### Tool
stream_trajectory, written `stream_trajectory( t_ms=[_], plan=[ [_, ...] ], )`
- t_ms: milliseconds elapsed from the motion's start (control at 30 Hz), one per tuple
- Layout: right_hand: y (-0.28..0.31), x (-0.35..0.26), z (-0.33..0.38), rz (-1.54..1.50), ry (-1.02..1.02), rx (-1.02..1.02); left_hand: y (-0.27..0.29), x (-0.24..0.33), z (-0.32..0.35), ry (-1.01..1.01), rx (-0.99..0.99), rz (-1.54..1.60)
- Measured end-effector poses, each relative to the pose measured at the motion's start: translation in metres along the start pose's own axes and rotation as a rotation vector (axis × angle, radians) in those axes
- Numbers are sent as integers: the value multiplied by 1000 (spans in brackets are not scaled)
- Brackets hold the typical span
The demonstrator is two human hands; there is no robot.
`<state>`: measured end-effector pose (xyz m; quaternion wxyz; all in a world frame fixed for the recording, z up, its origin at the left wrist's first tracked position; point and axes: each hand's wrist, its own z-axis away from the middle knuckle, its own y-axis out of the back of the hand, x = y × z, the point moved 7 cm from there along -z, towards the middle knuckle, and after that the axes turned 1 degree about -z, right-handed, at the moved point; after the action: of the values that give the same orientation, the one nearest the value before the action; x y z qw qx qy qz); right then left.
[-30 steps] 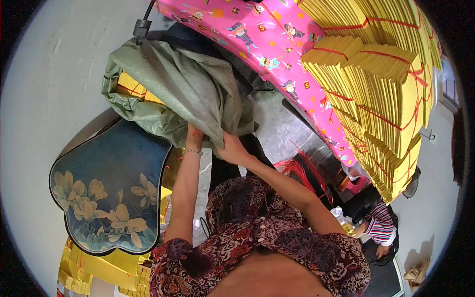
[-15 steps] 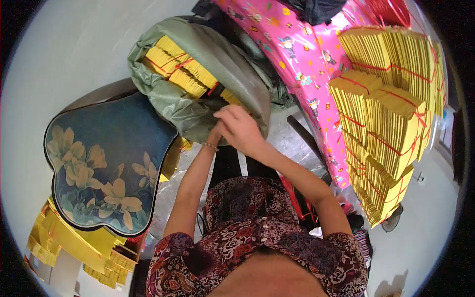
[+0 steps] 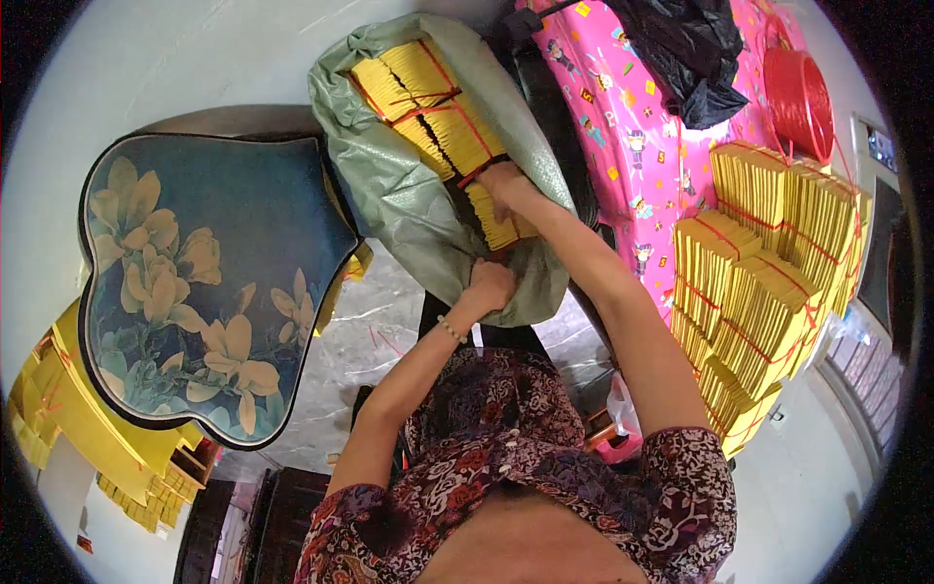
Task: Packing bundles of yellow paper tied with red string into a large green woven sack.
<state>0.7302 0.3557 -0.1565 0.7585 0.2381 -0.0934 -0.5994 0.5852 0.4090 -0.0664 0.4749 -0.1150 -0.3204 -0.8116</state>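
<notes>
A grey-green sack [image 3: 384,200] stands open in front of me, holding several bundles of folded yellow paper [image 3: 418,83] tied with red string. My left hand [image 3: 489,285] is closed on the sack's near rim, a beaded bracelet on its wrist. Inside the mouth, my right hand [image 3: 504,190] reaches down at the right side of the packed bundles. Its curled fingers grip the edge of a nearer yellow bundle [image 3: 491,222], beside a dark strip; the fingertips are partly hidden.
To the left is a blue flower-patterned stool seat [image 3: 209,282]. A pink printed covering [image 3: 623,146] runs along the right, with a black plastic bag [image 3: 696,63] on it. Tall stacks of tied yellow paper [image 3: 754,282] and a red string roll [image 3: 800,102] stand at right; more yellow paper [image 3: 107,394] lies lower left.
My hands, together above the sack's near edge before, have parted. The left has taken hold of the rim; the right has gone into the sack. The sack's mouth shows wider.
</notes>
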Motion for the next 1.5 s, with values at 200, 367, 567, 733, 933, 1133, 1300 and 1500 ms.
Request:
stream_trajectory(
  t_ms=[200, 367, 567, 733, 933, 1133, 1300, 1500],
  plan=[
    [-14, -37, 29, 170, 214, -89, -1, -21, 6, 47, 333, 259],
    [-34, -27, 16, 165, 207, -49, 12, -4, 0, -80, 242, 114],
    [-63, -10, 7, 48, 108, -7, 31, -50, -3, 82, 199, 392],
    [-79, 6, -39, -53, 22, 9, 69, -105, -45, 188, 81, 124],
    [-90, 23, -64, -156, -115, 51, 26, -131, -137, 49, 274, -204],
    [-95, 1, -32, -279, -124, -111, -21, -188, -162, -116, 271, 222],
    [-105, 6, -28, -405, -55, -178, -16, -187, -168, -120, 256, 239],
    [-109, 5, -31, -563, 49, -257, -26, -187, -163, -102, 222, 263]
  ],
)
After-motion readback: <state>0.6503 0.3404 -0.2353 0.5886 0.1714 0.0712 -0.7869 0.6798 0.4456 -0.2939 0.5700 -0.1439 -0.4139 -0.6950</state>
